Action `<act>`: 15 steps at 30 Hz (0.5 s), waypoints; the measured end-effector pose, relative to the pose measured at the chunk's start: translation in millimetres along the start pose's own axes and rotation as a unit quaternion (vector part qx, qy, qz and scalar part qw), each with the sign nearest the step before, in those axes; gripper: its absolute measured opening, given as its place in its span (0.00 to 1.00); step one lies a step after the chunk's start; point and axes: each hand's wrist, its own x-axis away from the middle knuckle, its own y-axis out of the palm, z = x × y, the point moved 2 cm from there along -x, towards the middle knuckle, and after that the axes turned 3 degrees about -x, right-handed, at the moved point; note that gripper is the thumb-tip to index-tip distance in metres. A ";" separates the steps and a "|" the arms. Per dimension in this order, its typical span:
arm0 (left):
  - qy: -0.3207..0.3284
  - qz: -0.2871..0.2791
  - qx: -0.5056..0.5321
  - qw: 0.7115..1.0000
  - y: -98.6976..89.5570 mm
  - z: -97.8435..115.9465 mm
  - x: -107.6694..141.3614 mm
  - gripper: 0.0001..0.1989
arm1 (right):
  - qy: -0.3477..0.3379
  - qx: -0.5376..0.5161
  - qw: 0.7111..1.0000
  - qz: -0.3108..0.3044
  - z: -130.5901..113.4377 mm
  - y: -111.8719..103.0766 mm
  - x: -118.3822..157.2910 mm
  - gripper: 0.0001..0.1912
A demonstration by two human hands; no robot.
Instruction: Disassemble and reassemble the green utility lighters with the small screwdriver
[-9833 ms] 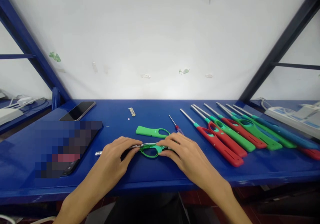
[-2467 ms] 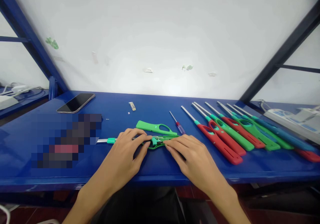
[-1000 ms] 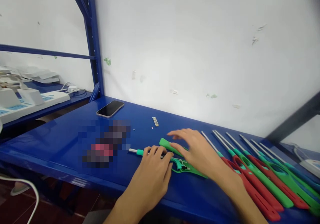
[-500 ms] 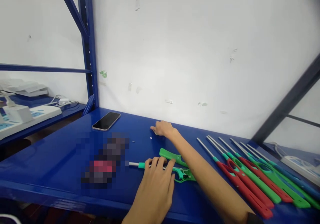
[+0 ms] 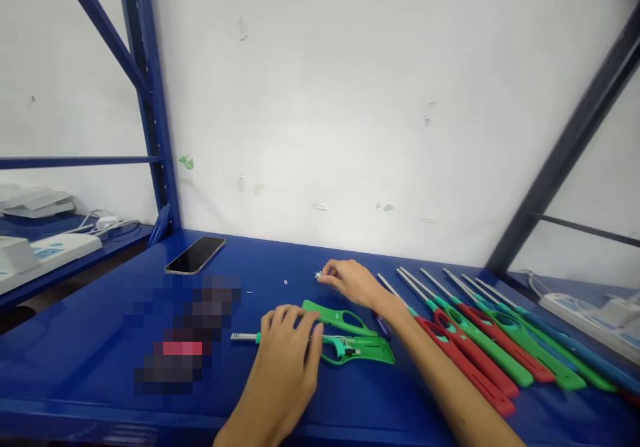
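Brightly and diffusely lit from beyond the frame. Palest mid-height on the white wall; greyed toward the sides, darkened at the upper right corner. Streaked with dull glare along the front edge of the blue table. Sunk in shadow beneath the side shelf. Nearly black on the right post; distinctly blue on the left post. Distorted toward the edges, to a slanting lean in both. Slightly soft at the right hand; too small for detail at the pinched pale part. Masked at left by a pixelated patch.
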 end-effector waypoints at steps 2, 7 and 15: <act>-0.026 -0.003 -0.035 0.999 -13.2 -15.4 -14.6 0.18 | 0.001 -0.003 1.000 0.031 7.2 -2.8 9.3 0.16; -0.101 -0.067 -0.149 0.981 -49.9 -76.0 -50.2 0.11 | -0.012 -0.006 0.996 0.083 9.3 -15.1 18.6 0.14; -0.144 -0.148 -0.244 0.947 -59.9 -132.8 -58.8 0.15 | -0.046 0.008 0.993 0.104 -0.1 -13.4 19.9 0.12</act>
